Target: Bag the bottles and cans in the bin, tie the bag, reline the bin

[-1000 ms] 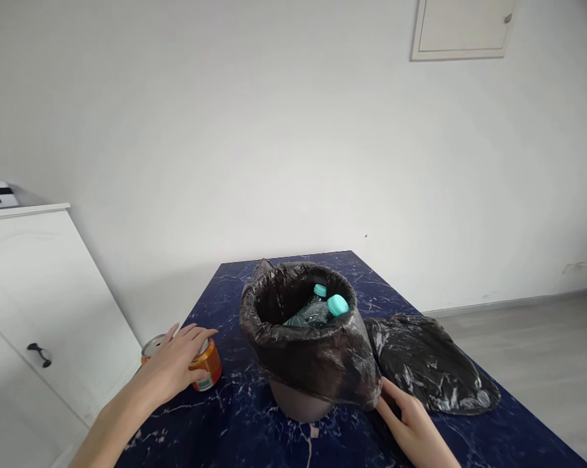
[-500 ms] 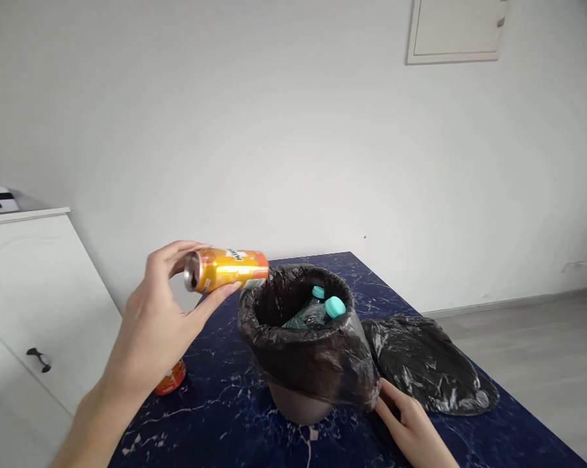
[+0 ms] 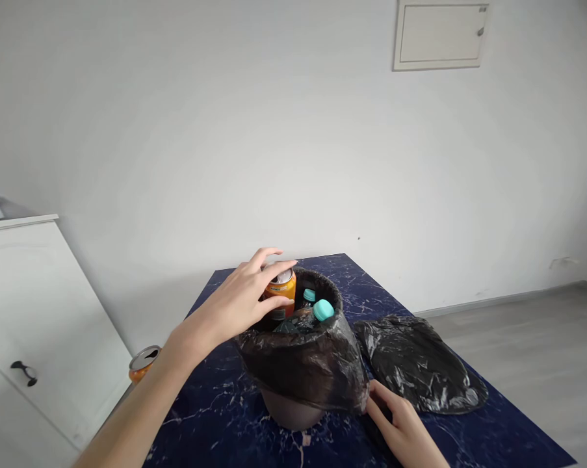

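My left hand point(image 3: 239, 299) is closed round an orange drink can point(image 3: 281, 289), which stands upright in the mouth of a small bin point(image 3: 293, 411) lined with a black plastic bag point(image 3: 303, 367). Bottles with teal caps point(image 3: 323, 309) lie inside the bag beside the can. My right hand point(image 3: 403, 429) rests on the dark blue marbled table point(image 3: 215, 422), its fingers touching the bag at the bin's lower right side. A second orange can point(image 3: 143, 362) stands near the table's left edge.
A loose black plastic bag point(image 3: 420, 364) lies crumpled on the table to the right of the bin. A white cabinet with a dark handle point(image 3: 30, 312) stands at the left. Behind is a white wall with a small panel door point(image 3: 439, 36); grey floor lies at the right.
My left hand lifted the orange can off the table, carried it sideways to the right, and now holds it upright inside the bin's mouth. My right hand stayed by the bin.
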The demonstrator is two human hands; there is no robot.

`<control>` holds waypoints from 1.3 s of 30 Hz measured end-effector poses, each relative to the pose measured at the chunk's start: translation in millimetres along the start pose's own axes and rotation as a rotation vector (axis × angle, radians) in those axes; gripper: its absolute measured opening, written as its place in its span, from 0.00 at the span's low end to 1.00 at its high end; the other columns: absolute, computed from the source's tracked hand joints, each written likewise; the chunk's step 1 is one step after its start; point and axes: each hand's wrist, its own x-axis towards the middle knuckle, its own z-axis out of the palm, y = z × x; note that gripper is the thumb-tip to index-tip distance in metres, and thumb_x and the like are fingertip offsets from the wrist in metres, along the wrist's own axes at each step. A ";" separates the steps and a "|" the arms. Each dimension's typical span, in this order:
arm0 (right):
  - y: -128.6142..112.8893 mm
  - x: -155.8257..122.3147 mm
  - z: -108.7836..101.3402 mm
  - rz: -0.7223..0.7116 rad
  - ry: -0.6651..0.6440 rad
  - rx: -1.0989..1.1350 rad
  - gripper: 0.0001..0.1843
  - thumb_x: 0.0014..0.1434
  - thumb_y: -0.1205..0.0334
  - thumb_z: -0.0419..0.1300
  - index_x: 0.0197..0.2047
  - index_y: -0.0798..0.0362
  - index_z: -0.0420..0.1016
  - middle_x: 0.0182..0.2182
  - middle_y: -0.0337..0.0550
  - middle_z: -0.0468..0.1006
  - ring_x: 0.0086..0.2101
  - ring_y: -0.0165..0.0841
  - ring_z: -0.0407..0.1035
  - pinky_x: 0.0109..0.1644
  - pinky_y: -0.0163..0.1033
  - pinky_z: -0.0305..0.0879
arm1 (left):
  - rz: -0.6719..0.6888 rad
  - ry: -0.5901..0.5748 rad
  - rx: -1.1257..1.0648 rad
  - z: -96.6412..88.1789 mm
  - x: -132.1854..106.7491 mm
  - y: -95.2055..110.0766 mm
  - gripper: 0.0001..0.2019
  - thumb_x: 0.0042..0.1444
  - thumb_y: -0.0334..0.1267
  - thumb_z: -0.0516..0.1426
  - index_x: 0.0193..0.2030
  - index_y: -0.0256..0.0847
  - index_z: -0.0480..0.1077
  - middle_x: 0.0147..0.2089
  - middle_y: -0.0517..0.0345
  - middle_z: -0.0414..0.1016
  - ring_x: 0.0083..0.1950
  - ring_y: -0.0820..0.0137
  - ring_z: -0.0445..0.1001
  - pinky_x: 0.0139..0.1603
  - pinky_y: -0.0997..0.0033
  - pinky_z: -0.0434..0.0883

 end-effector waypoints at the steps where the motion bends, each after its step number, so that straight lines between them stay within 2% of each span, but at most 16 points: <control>1: -0.7 0.0 -0.2 0.001 -0.003 0.002 0.29 0.74 0.33 0.52 0.38 0.50 0.76 0.34 0.44 0.82 0.36 0.39 0.76 0.41 0.35 0.69 | -0.001 -0.030 -0.004 1.8 0.6 0.1 0.28 0.72 0.50 0.58 0.78 0.64 0.63 0.82 0.56 0.56 0.69 0.48 0.74 0.64 0.48 0.79; 4: -1.3 -0.1 -0.5 0.010 -0.013 -0.002 0.30 0.74 0.32 0.51 0.39 0.50 0.77 0.35 0.45 0.82 0.37 0.39 0.76 0.41 0.36 0.69 | -0.034 -0.095 -0.027 6.0 -0.3 1.1 0.35 0.71 0.51 0.61 0.81 0.68 0.54 0.85 0.59 0.51 0.75 0.45 0.70 0.67 0.47 0.77; 7: -0.2 -0.2 -0.8 0.035 -0.035 -0.009 0.31 0.73 0.31 0.51 0.40 0.50 0.77 0.34 0.45 0.81 0.37 0.40 0.76 0.41 0.36 0.69 | -0.058 -0.073 -0.041 7.1 -4.4 1.4 0.37 0.74 0.56 0.57 0.84 0.67 0.46 0.86 0.59 0.47 0.79 0.46 0.64 0.72 0.46 0.73; 9: 1.2 -0.5 -0.9 0.050 -0.044 -0.012 0.31 0.73 0.31 0.51 0.40 0.50 0.76 0.34 0.45 0.80 0.38 0.41 0.76 0.41 0.36 0.69 | -0.055 -0.004 -0.041 5.7 -7.9 1.0 0.33 0.76 0.58 0.52 0.83 0.63 0.49 0.85 0.58 0.52 0.79 0.48 0.64 0.75 0.47 0.71; 11: 2.7 -0.7 -0.8 0.049 -0.041 -0.012 0.30 0.73 0.31 0.52 0.41 0.49 0.77 0.33 0.45 0.80 0.39 0.42 0.76 0.42 0.36 0.69 | -0.040 0.090 -0.044 3.0 -11.6 0.5 0.28 0.77 0.57 0.49 0.80 0.57 0.57 0.82 0.56 0.60 0.78 0.52 0.67 0.75 0.48 0.70; 16: 3.6 -1.4 -0.6 0.024 -0.022 0.008 0.28 0.73 0.33 0.54 0.39 0.49 0.78 0.32 0.44 0.79 0.40 0.42 0.77 0.42 0.36 0.70 | -0.041 0.328 -0.043 -5.2 -23.9 -3.4 0.20 0.77 0.53 0.50 0.65 0.49 0.73 0.69 0.54 0.77 0.69 0.56 0.75 0.72 0.50 0.72; 19: 3.2 -1.9 -0.7 0.022 -0.019 0.007 0.27 0.72 0.34 0.55 0.39 0.49 0.78 0.31 0.44 0.79 0.39 0.42 0.77 0.43 0.35 0.71 | -0.126 0.410 -0.021 -10.2 -37.5 -15.3 0.20 0.76 0.53 0.50 0.61 0.47 0.75 0.65 0.52 0.80 0.66 0.55 0.78 0.71 0.51 0.72; 22: 6.1 -2.3 -1.1 0.018 -0.019 0.002 0.26 0.73 0.35 0.56 0.39 0.49 0.78 0.31 0.43 0.79 0.40 0.42 0.77 0.44 0.35 0.72 | -0.302 0.438 0.024 -14.1 -58.0 -41.8 0.22 0.74 0.56 0.50 0.62 0.47 0.74 0.65 0.52 0.80 0.64 0.52 0.79 0.64 0.53 0.77; 24: 10.5 -2.4 -1.7 0.011 -0.020 -0.007 0.25 0.73 0.36 0.56 0.40 0.49 0.78 0.31 0.43 0.79 0.40 0.41 0.78 0.43 0.34 0.72 | -0.444 0.413 0.075 -14.0 -75.0 -67.2 0.26 0.72 0.59 0.49 0.65 0.47 0.72 0.68 0.51 0.78 0.64 0.49 0.79 0.60 0.52 0.78; 27: 18.0 -2.0 -2.6 -0.009 -0.031 -0.027 0.24 0.73 0.38 0.58 0.40 0.49 0.79 0.33 0.43 0.81 0.39 0.41 0.78 0.41 0.33 0.72 | -0.610 0.241 0.187 -6.6 -103.8 -108.6 0.35 0.70 0.67 0.46 0.70 0.45 0.68 0.72 0.47 0.74 0.69 0.45 0.75 0.68 0.45 0.73; 29: 21.6 -1.8 -2.9 -0.011 -0.042 -0.040 0.23 0.74 0.39 0.57 0.41 0.50 0.79 0.33 0.43 0.81 0.39 0.40 0.78 0.41 0.33 0.72 | -0.652 0.171 0.207 2.9 -123.5 -132.2 0.41 0.66 0.70 0.47 0.71 0.38 0.68 0.71 0.37 0.74 0.71 0.37 0.72 0.69 0.38 0.71; 32: 23.8 -2.3 -3.0 0.006 -0.044 -0.049 0.23 0.73 0.39 0.57 0.42 0.49 0.79 0.33 0.43 0.81 0.38 0.40 0.77 0.40 0.32 0.72 | -0.699 0.083 0.222 20.2 -150.8 -156.4 0.44 0.62 0.70 0.51 0.68 0.33 0.72 0.68 0.27 0.77 0.66 0.29 0.76 0.61 0.32 0.75; 35: 23.3 -3.4 -3.2 0.013 -0.046 -0.040 0.23 0.73 0.38 0.58 0.42 0.49 0.80 0.32 0.43 0.81 0.35 0.39 0.77 0.37 0.32 0.71 | -0.725 0.040 0.238 36.2 -172.9 -171.4 0.38 0.64 0.67 0.51 0.67 0.38 0.73 0.66 0.30 0.79 0.63 0.29 0.79 0.54 0.35 0.78; 39: 18.7 -3.0 -3.9 0.004 -0.032 -0.046 0.25 0.72 0.36 0.58 0.40 0.49 0.81 0.29 0.42 0.80 0.31 0.37 0.74 0.35 0.32 0.71 | -0.769 -0.030 0.222 52.3 -190.8 -186.3 0.37 0.58 0.65 0.54 0.64 0.41 0.75 0.60 0.32 0.83 0.50 0.37 0.86 0.39 0.48 0.80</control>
